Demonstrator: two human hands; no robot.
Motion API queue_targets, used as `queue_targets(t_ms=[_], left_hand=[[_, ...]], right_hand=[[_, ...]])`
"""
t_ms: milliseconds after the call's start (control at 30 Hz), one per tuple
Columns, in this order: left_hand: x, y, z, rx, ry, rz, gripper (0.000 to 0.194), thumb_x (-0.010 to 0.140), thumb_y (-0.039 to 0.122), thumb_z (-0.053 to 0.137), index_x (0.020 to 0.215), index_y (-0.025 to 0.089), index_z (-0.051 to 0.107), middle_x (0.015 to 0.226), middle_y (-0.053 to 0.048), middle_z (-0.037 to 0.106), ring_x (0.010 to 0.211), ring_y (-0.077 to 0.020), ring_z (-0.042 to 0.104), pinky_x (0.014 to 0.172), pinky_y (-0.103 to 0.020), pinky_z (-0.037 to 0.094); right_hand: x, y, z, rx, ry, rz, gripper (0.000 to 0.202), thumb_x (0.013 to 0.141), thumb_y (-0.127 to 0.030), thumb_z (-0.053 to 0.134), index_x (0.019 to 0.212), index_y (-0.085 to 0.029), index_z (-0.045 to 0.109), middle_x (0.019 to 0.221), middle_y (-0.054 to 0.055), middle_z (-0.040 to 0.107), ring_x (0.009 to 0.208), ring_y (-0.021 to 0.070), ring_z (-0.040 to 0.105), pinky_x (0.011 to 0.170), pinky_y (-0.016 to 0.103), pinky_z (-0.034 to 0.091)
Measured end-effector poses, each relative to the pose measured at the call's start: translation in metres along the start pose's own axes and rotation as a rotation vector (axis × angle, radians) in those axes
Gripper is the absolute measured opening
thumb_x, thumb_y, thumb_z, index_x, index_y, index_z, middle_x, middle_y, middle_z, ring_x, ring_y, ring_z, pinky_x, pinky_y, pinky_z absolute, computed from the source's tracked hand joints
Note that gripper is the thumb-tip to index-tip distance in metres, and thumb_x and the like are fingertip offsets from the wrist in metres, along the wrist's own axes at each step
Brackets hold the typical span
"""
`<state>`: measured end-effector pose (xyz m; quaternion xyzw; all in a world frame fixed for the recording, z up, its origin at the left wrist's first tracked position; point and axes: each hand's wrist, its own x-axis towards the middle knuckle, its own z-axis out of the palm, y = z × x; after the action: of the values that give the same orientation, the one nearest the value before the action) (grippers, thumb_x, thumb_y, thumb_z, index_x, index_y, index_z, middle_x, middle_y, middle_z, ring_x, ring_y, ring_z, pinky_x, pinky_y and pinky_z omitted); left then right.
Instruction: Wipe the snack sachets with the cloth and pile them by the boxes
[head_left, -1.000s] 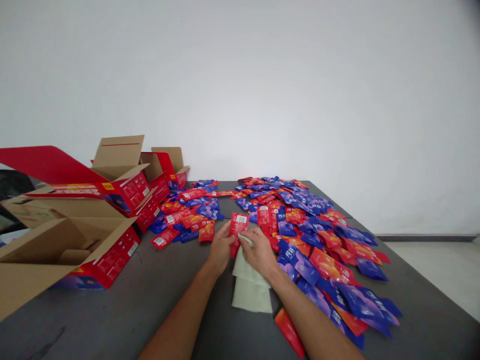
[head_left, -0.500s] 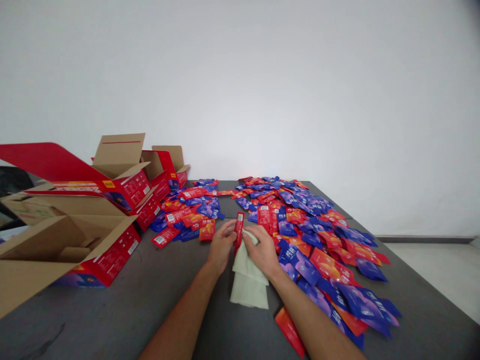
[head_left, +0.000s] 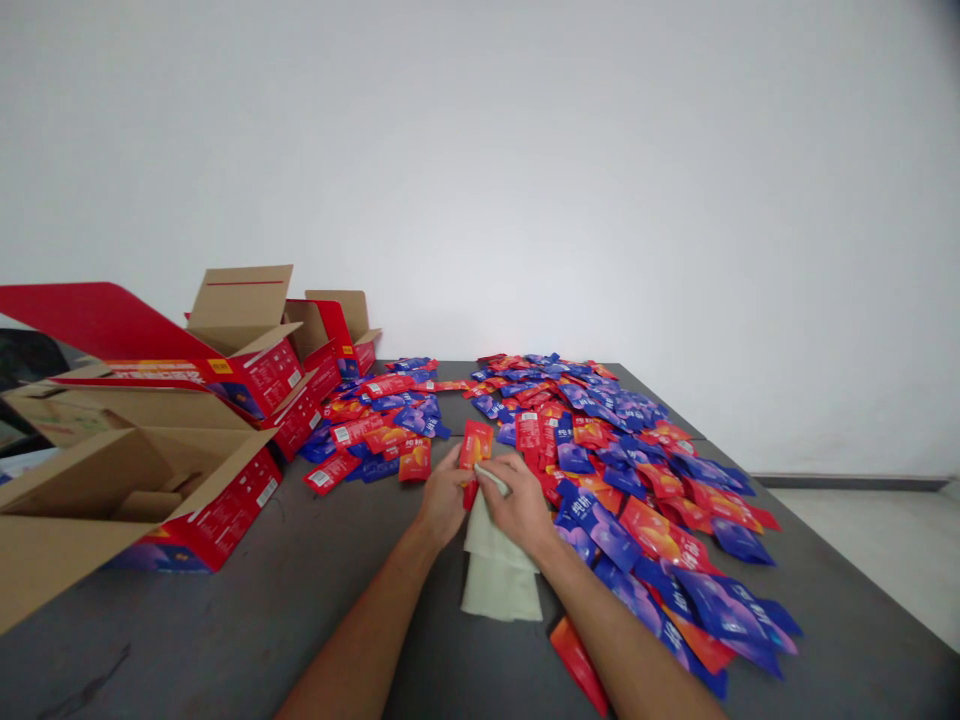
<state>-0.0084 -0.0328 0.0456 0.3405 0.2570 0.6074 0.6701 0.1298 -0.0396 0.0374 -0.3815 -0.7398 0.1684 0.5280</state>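
Note:
A red-and-orange packet stands upright between my hands, its printed front turned towards me. Its lower end is gripped by my left hand, with the thumb across the front. My right hand pinches a pale green cloth and presses a fold of it against the packet's face. From there the cloth hangs down onto the dark table. Some fingertips of both hands are hidden behind the packet and the cloth.
Many red and blue packets are heaped along the right side, close to my right forearm. A smaller pile lies left of centre at the back. Open red cartons with raised flaps line the left side of the dark table.
The packet has turned from its narrow edge to its printed orange front. My right hand has brought the cloth onto that face. The piles and cartons stay where they were.

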Motion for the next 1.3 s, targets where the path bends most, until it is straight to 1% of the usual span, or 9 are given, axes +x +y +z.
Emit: queue_targets(t_ms=[133,333,533,700,767,900,1000,1200,1300], left_hand=[[0.004,0.002,-0.008,0.032,0.029,0.084,0.085,0.052,-0.001,0.053,0.133,0.025,0.049,0.115,-0.006,0.069,0.108,-0.0247,0.066,0.092,-0.037,0.052],[0.000,0.004,-0.003,0.077,-0.045,0.094,0.090,0.051,-0.002,0.054,0.135,0.028,0.046,0.120,-0.006,0.066,0.111,-0.0238,0.064,0.093,-0.036,0.051],[-0.007,0.005,0.002,0.162,-0.176,0.052,0.091,0.052,-0.001,0.055,0.140,0.024,0.048,0.122,-0.008,0.066,0.108,-0.0237,0.063,0.089,-0.031,0.051],[-0.010,0.003,0.002,0.177,-0.253,-0.033,0.090,0.054,-0.001,0.058,0.141,0.024,0.050,0.124,-0.008,0.066,0.112,-0.0265,0.061,0.094,-0.035,0.049],[-0.010,0.001,0.000,0.178,-0.265,-0.057,0.090,0.054,-0.001,0.059,0.141,0.024,0.051,0.124,-0.009,0.066,0.110,-0.0271,0.063,0.089,-0.035,0.051],[-0.006,-0.002,-0.008,0.204,-0.245,-0.050,0.093,0.053,-0.001,0.056,0.142,0.025,0.049,0.126,-0.009,0.066,0.105,-0.0269,0.065,0.076,-0.029,0.053],[-0.003,-0.004,-0.012,0.246,-0.224,-0.017,0.092,0.052,-0.002,0.052,0.141,0.023,0.051,0.126,-0.009,0.066,0.107,-0.0272,0.064,0.080,-0.030,0.053],[-0.007,-0.005,-0.002,0.400,-0.249,0.007,0.077,0.058,0.000,0.054,0.132,0.021,0.061,0.127,-0.006,0.066,0.117,-0.0282,0.059,0.098,-0.039,0.048],[-0.007,-0.008,-0.001,0.429,-0.244,0.013,0.074,0.059,0.002,0.056,0.129,0.022,0.063,0.127,-0.006,0.067,0.115,-0.0276,0.060,0.097,-0.039,0.047]], right_hand=[[-0.001,-0.005,-0.001,-0.002,-0.116,-0.034,0.024,0.092,-0.023,0.058,0.109,-0.027,0.073,0.100,0.006,0.066,0.097,0.0186,0.063,0.087,0.032,0.053],[-0.001,0.000,0.000,-0.084,-0.022,0.009,0.023,0.093,-0.022,0.055,0.106,-0.027,0.074,0.100,0.007,0.063,0.097,0.0197,0.062,0.088,0.035,0.053],[-0.006,0.001,0.002,-0.067,-0.133,-0.033,0.025,0.093,-0.023,0.055,0.110,-0.028,0.072,0.103,0.007,0.062,0.093,0.0180,0.063,0.085,0.032,0.054],[0.001,0.005,-0.005,-0.113,0.066,0.037,0.025,0.095,-0.025,0.053,0.110,-0.025,0.073,0.104,0.008,0.062,0.096,0.0200,0.062,0.088,0.035,0.053],[0.003,0.006,-0.007,-0.127,0.120,0.043,0.026,0.095,-0.026,0.052,0.110,-0.025,0.073,0.104,0.009,0.062,0.096,0.0203,0.062,0.088,0.035,0.053],[0.001,0.004,-0.004,-0.124,0.039,-0.011,0.023,0.093,-0.025,0.056,0.108,-0.027,0.074,0.100,0.007,0.063,0.091,0.0192,0.063,0.084,0.033,0.054],[-0.002,0.001,-0.001,-0.115,-0.057,-0.038,0.022,0.092,-0.023,0.057,0.104,-0.029,0.074,0.099,0.005,0.064,0.087,0.0179,0.064,0.081,0.031,0.054],[0.005,0.008,-0.012,-0.168,0.153,0.080,0.025,0.095,-0.026,0.053,0.111,-0.024,0.072,0.103,0.009,0.062,0.095,0.0212,0.062,0.088,0.035,0.052],[0.007,0.013,-0.013,-0.186,0.172,0.093,0.027,0.096,-0.027,0.052,0.113,-0.024,0.072,0.102,0.009,0.061,0.095,0.0214,0.061,0.088,0.036,0.052]])
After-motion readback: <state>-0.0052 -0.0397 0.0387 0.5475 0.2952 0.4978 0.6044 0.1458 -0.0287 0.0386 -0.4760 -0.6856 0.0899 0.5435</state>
